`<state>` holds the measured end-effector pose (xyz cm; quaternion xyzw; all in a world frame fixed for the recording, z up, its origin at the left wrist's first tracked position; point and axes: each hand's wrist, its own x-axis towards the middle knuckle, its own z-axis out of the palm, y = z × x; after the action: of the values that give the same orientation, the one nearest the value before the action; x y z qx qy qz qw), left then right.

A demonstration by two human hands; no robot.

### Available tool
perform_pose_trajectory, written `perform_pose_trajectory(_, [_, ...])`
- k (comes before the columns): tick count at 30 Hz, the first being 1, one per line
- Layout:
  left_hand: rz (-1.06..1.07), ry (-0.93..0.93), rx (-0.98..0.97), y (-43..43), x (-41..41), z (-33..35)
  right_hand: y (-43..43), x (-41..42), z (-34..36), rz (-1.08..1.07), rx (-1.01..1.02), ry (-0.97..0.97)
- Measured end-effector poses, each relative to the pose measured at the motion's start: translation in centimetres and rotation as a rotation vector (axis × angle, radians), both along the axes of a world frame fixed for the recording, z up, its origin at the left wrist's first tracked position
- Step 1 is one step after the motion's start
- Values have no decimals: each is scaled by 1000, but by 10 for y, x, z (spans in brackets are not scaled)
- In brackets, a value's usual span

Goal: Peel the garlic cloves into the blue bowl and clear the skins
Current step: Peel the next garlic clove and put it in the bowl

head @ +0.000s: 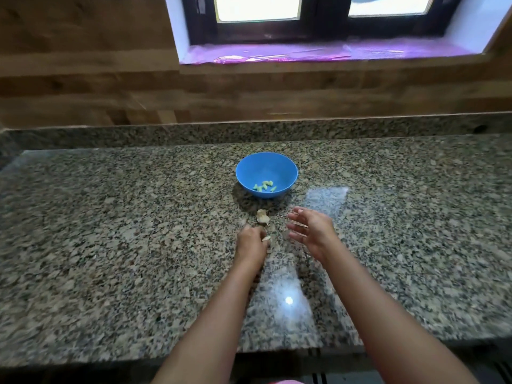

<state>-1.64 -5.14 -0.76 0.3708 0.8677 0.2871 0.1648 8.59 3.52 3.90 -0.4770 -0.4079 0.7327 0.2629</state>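
A blue bowl (266,164) stands on the granite counter (110,245) and holds several peeled garlic cloves (264,186). In front of it lies a small pile of pale garlic skins (262,216). My left hand (250,245) rests on the counter just below the pile, fingers curled round a pale piece (266,239) that shows at its fingertips; whether it is a clove or a skin I cannot tell. My right hand (310,228) hovers to the right of the pile, fingers spread and holding nothing.
A granite backsplash and wooden wall rise behind the counter. A window sill (318,52) with pink covering sits above. The counter's front edge runs under my forearms.
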Motion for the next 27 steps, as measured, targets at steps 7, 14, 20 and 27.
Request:
perform_pose_trajectory(7, [54,-31,313,31,-23,36,23,-18,1,-29,0,0])
perform_pose_trajectory(14, [99,-70,297,74,-54,63,38,-25,3,-32,20,-2])
perform_pose_trajectory(20, [87,-101,485,37,-48,35,38,-23,-9,-11,40,-32])
perform_pose_trajectory(27, [67,-184,143,38,-41,-5,20,-25,-23,103,34,-152])
